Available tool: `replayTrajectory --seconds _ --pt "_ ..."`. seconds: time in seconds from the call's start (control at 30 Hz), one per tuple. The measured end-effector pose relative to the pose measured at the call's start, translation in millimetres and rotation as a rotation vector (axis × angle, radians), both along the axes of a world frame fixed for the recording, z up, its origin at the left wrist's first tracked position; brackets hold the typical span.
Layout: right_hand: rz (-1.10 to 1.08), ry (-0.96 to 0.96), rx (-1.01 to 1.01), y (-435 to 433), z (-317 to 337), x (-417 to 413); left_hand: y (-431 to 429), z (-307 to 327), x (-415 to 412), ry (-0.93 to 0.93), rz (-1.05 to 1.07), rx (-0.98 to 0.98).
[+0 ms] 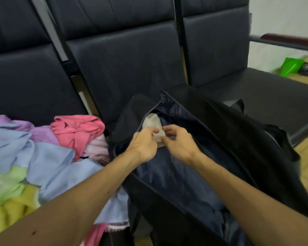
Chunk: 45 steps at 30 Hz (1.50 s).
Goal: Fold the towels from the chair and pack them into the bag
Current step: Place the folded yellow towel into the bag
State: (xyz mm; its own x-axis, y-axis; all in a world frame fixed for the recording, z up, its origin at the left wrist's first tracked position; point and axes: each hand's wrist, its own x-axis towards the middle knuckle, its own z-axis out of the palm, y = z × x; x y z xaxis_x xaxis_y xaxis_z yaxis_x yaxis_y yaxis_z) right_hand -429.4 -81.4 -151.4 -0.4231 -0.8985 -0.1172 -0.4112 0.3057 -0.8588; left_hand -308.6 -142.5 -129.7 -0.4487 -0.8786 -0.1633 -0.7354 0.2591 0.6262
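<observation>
Hands meet over the open bag point(212, 121), forearms reaching in from 7 and 5 o'clock. Left hand point(144, 144) pinches the white towel point(154, 122) with curled fingers. Right hand point(180, 142) is half-curled at the towel's edge; blur hides whether it grips. That towel sits inside the bag mouth, at 12 o'clock of both hands. Unfolded towel pile point(34, 157) lies on the chair point(123, 59) at the bag's 9 o'clock.

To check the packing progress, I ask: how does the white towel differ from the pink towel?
The white towel lies inside the bag; the pink towel tops the pile on the chair. The white towel looks folded small; the pink towel is crumpled. The left hand and right hand are at the white towel, not the pink towel. Both are cloth.
</observation>
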Motion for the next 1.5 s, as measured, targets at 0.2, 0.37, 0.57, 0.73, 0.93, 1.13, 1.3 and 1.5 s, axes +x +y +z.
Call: replayTrajectory --seconds 0.2,0.37,0.57,0.73,0.93,1.13,1.3,1.5 --pt "0.08 -0.151 -0.09 74 62 103 69 60 119 0.378 0.003 -0.179" --pt "0.21 -0.305 0.002 92 56 197 107 54 213 0.523 0.233 -0.153" --pt "0.16 -0.379 0.023 98 30 248 120 -10 296 0.61 0.526 -0.098" --pt "0.256 -0.188 0.051 95 1 261 115 -20 313 0.486 0.515 -0.134" --pt "0.437 -0.226 0.072 64 -3 309 119 -28 356 0.094 0.59 -0.463" --pt "0.542 -0.252 0.091 42 0 356 116 -40 383 -0.198 0.569 -0.577" --pt "0.489 -0.277 0.077 34 -7 360 115 -40 400 -0.248 0.611 -0.605" --pt "0.42 -0.342 -0.028 39 1 362 114 -39 404 -0.389 0.617 -0.575"
